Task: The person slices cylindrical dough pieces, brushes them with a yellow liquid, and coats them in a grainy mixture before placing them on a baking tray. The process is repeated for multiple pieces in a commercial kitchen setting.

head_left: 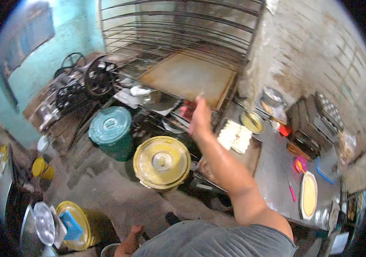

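My right arm reaches forward to a tall metal rack (251, 40). My right hand (201, 115), blurred, is at the near edge of a large, worn baking tray (191, 75) lying on the rack. A small red thing (187, 110) shows just left of that hand; whether the fingers touch it or grip the tray is unclear. My left hand (136, 230) hangs low beside my body, its fingers mostly hidden. Below my right forearm, on the metal table, a tray (251, 158) carries several pale white pieces (234, 136).
A yellow lidded bucket (161, 162) and a green lidded bin (111, 124) stand on the floor before me. Machinery with black wheels (99, 77) is at the left. The metal table (273, 188) at right holds an oval dish (308, 195), a pink-handled knife (292, 192) and stacked dark pans (309, 122).
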`<action>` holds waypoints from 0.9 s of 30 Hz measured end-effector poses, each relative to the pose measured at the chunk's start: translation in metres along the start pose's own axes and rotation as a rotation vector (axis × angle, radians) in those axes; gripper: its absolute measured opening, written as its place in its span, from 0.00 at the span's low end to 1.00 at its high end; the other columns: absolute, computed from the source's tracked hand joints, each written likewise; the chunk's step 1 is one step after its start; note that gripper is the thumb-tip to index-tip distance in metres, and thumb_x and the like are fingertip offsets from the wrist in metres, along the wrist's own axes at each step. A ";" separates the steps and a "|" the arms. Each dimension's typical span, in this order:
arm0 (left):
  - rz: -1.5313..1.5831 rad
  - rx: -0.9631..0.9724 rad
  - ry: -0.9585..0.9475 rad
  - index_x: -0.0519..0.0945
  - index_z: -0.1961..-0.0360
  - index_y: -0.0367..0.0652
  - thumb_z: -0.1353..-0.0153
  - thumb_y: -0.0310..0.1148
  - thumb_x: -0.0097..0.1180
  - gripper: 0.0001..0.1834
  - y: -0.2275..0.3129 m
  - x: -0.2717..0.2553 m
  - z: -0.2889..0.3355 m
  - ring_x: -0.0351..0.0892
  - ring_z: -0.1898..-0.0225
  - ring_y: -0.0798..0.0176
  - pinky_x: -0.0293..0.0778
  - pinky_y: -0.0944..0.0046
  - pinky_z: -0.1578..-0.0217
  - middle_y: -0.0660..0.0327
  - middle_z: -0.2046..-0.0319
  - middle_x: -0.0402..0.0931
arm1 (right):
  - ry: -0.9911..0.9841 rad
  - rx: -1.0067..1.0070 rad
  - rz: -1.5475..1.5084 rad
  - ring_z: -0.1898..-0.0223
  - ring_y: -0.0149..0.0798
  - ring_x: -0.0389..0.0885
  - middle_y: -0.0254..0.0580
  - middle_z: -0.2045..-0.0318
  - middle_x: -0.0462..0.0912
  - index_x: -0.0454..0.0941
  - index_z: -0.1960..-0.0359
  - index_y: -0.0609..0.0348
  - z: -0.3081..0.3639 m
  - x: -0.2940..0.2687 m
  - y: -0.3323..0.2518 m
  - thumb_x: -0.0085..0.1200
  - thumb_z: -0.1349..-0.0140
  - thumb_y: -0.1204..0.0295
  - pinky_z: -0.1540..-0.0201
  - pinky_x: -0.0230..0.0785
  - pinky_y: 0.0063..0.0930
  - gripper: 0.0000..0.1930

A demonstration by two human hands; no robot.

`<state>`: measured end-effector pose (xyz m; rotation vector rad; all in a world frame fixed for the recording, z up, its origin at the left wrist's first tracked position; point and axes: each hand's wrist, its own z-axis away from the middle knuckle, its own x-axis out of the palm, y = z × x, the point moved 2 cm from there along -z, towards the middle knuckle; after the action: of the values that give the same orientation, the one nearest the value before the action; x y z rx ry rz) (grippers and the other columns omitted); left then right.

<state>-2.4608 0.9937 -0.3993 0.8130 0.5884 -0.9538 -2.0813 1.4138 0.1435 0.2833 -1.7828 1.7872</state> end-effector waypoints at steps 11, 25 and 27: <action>1.116 0.066 -0.174 0.72 0.34 0.44 0.30 0.50 0.52 0.30 0.264 -0.116 -0.102 0.74 0.38 0.46 0.74 0.41 0.40 0.50 0.36 0.73 | -0.134 0.121 -0.457 0.53 0.53 0.85 0.53 0.53 0.83 0.73 0.45 0.68 0.136 -0.167 -0.059 0.51 0.38 0.72 0.46 0.81 0.48 0.20; 1.439 0.808 -0.935 0.71 0.37 0.40 0.26 0.63 0.38 0.36 0.636 -0.066 0.214 0.79 0.46 0.56 0.74 0.56 0.44 0.52 0.45 0.79 | 0.344 -0.372 -0.380 0.46 0.55 0.81 0.56 0.48 0.80 0.64 0.36 0.69 0.431 -0.580 -0.225 0.49 0.37 0.68 0.37 0.72 0.52 0.28; 1.198 0.671 -0.795 0.72 0.39 0.39 0.24 0.52 0.46 0.27 0.673 -0.027 0.251 0.84 0.59 0.62 0.80 0.64 0.59 0.56 0.56 0.84 | 0.569 -0.477 -0.363 0.43 0.53 0.78 0.55 0.43 0.77 0.64 0.35 0.68 0.499 -0.658 -0.240 0.49 0.40 0.71 0.34 0.70 0.51 0.30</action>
<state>-1.8584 1.0255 -0.0079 1.0537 -0.9115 -0.2392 -1.5511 0.7471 0.0281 -0.0899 -1.5510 1.0140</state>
